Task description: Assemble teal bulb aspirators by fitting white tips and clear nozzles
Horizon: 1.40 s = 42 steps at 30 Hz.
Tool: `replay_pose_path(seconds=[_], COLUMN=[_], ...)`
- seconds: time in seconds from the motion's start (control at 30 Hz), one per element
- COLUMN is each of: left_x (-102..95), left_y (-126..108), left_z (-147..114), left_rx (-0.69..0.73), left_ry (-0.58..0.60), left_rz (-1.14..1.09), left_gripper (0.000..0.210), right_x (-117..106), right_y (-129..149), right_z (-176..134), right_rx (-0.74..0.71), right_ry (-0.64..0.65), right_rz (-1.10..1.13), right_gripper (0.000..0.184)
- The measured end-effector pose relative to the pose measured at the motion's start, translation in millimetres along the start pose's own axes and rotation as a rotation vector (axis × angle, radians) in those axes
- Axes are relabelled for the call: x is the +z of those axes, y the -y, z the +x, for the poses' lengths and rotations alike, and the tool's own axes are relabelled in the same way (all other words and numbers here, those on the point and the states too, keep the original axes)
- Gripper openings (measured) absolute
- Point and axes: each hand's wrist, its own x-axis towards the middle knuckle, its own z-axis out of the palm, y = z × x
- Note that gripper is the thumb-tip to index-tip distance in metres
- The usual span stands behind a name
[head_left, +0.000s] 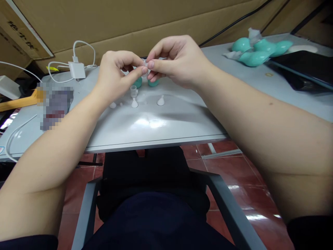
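Over the tabletop [119, 133], before you: your left hand [114, 73] and right hand [182, 62] pinch together one small clear piece [145, 64], partly hidden by fingertips | just below: clear cup [134, 91], white cones [161, 101], green pieces [153, 83] | at your left: white charger [77, 71] | at your right: green objects [255, 55] with clear wrap [254, 35].
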Motion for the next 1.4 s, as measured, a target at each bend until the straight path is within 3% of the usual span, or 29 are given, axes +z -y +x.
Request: replay_pose_path(seconds=[0.3, 0.47, 0.8, 0.97, 1.13, 1.4], left_x=[2.2, 3.5, -1.4, 0.5, 3.2, 7.0], left_y=[7, 5, 1, 4, 5, 34], left_z=[1, -1, -6, -4, 1, 8], left_rx=[0.058, 0.024, 0.036, 0.025, 0.032, 0.236], left_ry=[-0.026, -0.059, -0.001, 0.023, -0.038, -0.102], left_rz=[-0.002, -0.024, 0.041, 0.053, -0.029, -0.029], left_gripper=[0.05, 0.053, 0.021, 0.031, 0.051, 0.04], right_x=[2, 5, 15, 19, 17, 8], right_y=[1, 4, 10, 8, 4, 0], right_z=[-4, -4, -7, -5, -5, 0], right_rx=[0.059, -0.003, -0.078, -0.067, -0.116, -0.073], right_ry=[0.006, -0.004, -0.084, -0.151, -0.151, -0.103], right_rz=[0.064, 0.028, -0.085, -0.113, -0.016, -0.094], right_gripper=[0.014, 0.016, 0.024, 0.028, 0.028, 0.032])
